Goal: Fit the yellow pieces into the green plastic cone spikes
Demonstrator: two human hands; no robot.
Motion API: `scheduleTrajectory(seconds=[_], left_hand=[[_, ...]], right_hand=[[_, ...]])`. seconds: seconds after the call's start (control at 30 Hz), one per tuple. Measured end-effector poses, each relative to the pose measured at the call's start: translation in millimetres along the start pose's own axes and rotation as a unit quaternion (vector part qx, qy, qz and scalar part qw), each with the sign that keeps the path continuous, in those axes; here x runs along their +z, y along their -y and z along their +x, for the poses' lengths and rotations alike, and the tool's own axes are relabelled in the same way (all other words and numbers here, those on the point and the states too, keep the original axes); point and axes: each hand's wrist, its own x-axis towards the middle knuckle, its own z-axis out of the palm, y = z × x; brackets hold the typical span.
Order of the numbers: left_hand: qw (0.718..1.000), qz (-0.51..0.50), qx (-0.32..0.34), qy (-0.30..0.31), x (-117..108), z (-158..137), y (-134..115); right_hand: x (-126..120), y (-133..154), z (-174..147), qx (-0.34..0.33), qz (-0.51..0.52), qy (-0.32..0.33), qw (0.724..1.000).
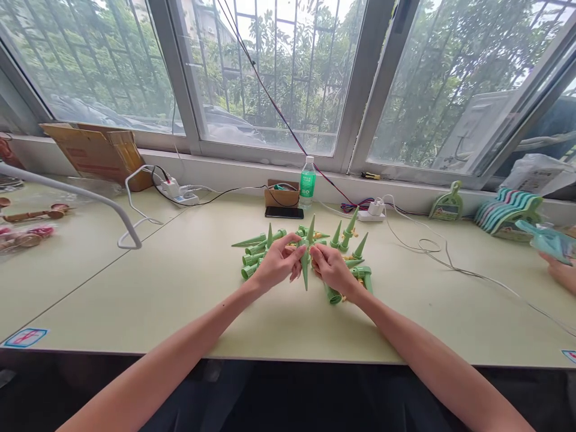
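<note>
My left hand (279, 263) is closed, thumb and fingers pinching a green plant watering spike (305, 277) whose point hangs down toward me. From the other side, my right hand (333, 269) has its fingers closed near the top of that same spike. What exactly lies under the right fingertips is hidden. More green cones (348, 231) stand upright behind and to the right of my hands. Several green tube pieces (251, 260) lie to the left, their open ends toward me. A green elbow-shaped piece (362, 275) and small yellow parts sit by my right wrist.
Behind the pile are a black phone (284, 212), a small cardboard box (281, 195) and a green-labelled bottle (307, 183). White cables (468, 273) cross the right side. Another person's hand (561, 275) is at the far right. A white bent tube (90, 195) reaches over the left.
</note>
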Motion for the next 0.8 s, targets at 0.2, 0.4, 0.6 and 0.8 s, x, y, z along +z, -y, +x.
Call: scheduleTrajectory(seconds=[0.2, 0.4, 0.6, 0.8], left_hand=[[0.997, 0.05, 0.051, -0.036, 3.0, -0.8, 7.2], [1.0, -0.004, 0.014, -0.012, 3.4, 0.1, 1.4], [0.993, -0.1, -0.067, 0.011, 1.4, 0.6, -4.6], [0.975, -0.184, -0.123, 0.02, -0.7, 3.2, -1.4]], right_hand=[[0.1, 4.7, 1.1, 0.046, 0.136, 0.035, 0.989], [-2.3, 1.3, 2.1, 0.044, 0.139, 0.041, 0.989], [-2.9, 2.4, 0.7, 0.02, 0.093, 0.033, 0.995], [-3.2, 6.2, 0.7, -0.017, -0.022, 0.002, 1.0]])
